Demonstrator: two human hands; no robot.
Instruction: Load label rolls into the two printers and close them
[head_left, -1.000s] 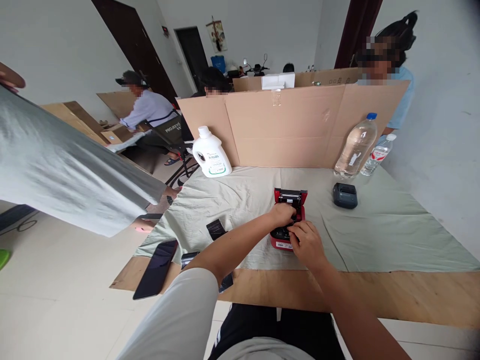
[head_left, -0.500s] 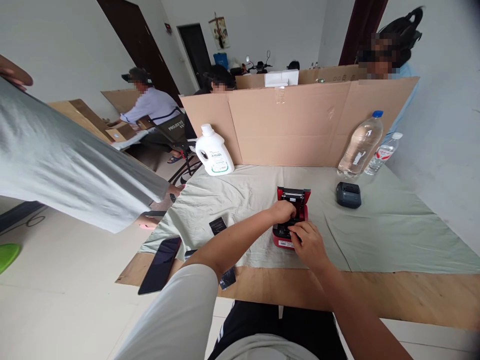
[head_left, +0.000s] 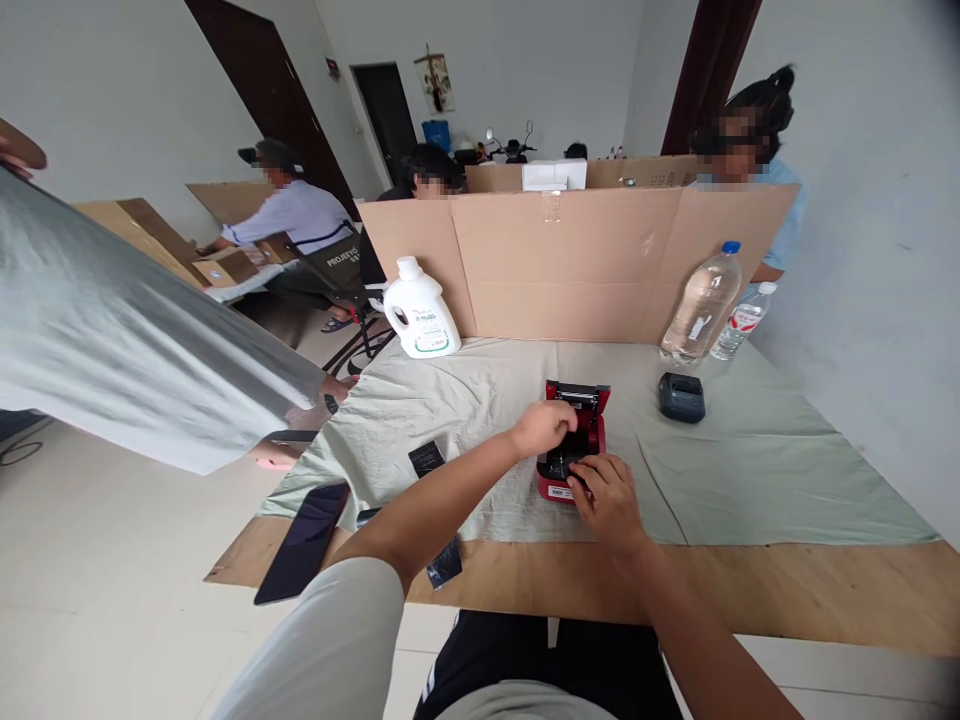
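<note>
A small red and black label printer (head_left: 556, 492) stands on the cloth before me with its lid raised. Over the left side of its compartment is my left hand (head_left: 546, 428), its fingers curled into a pinch; anything between them is hidden from view. My right hand (head_left: 609, 500) rests at the front right corner, fingers bent over the edge and thumb against the front. The fingertips of that hand touch the black inner part of the printer. Dark strips (head_left: 445, 566) of film-like material lie on the table to the left, partly behind my left forearm.
A dark tablet or phone (head_left: 301, 545) lies at the left table edge. A white jug (head_left: 424, 315), a large water bottle (head_left: 701, 310), a smaller bottle (head_left: 744, 322) and a black portable device (head_left: 682, 398) stand farther back, before a cardboard screen (head_left: 562, 265). A person stands at the left; others sit beyond.
My left hand has drawn back slightly to the left out of the printer's compartment. My right hand stays at the front right corner. The whole view has shifted a little.
</note>
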